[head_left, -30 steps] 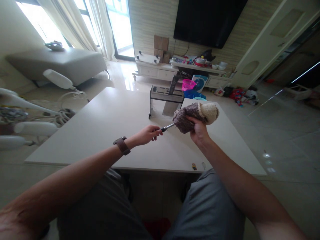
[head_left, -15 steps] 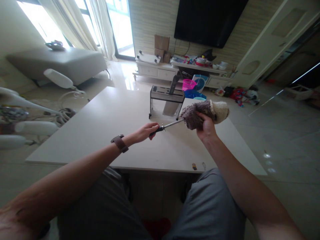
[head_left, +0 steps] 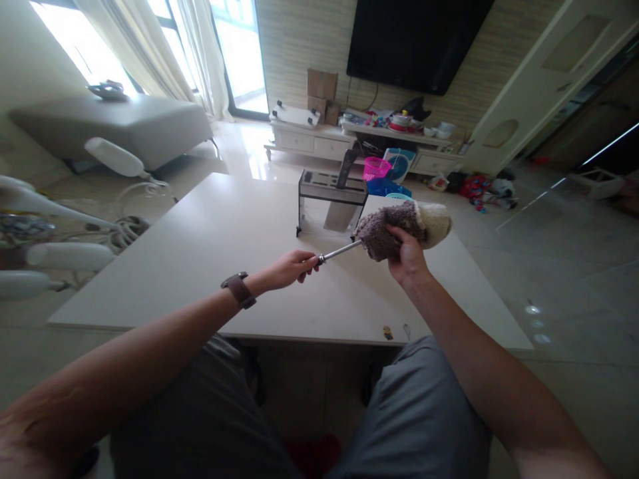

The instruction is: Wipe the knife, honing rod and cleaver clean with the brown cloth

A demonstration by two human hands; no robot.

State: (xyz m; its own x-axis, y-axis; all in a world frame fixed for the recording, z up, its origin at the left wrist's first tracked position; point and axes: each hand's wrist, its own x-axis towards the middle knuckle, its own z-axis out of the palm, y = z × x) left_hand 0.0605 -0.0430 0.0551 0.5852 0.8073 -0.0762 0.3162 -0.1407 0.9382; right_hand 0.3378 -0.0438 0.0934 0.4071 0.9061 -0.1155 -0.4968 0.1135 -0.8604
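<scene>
Above the white table (head_left: 200,266), my left hand (head_left: 298,265) is closed round the dark handle of a thin metal rod (head_left: 342,251). The rod's far end meets a fuzzy purple-brown and cream cloth (head_left: 379,233), which hides its tip. My right hand (head_left: 407,256) grips this bunched cloth from the near side, thumb on top. Behind the cloth and to its left, a knife stand (head_left: 333,189) with a clear front rests on the table, and a black handle sticks up from it.
Two small items, one yellowish (head_left: 388,332) and one clear (head_left: 407,330), lie near the table's front edge. Beyond the table are a pink basket (head_left: 377,167), blue containers and a low white cabinet (head_left: 319,145). White lamp-like parts (head_left: 117,158) are at the left.
The cloth and my right hand have shifted slightly left. My left hand has turned a little, and less of the dark handle shows.
</scene>
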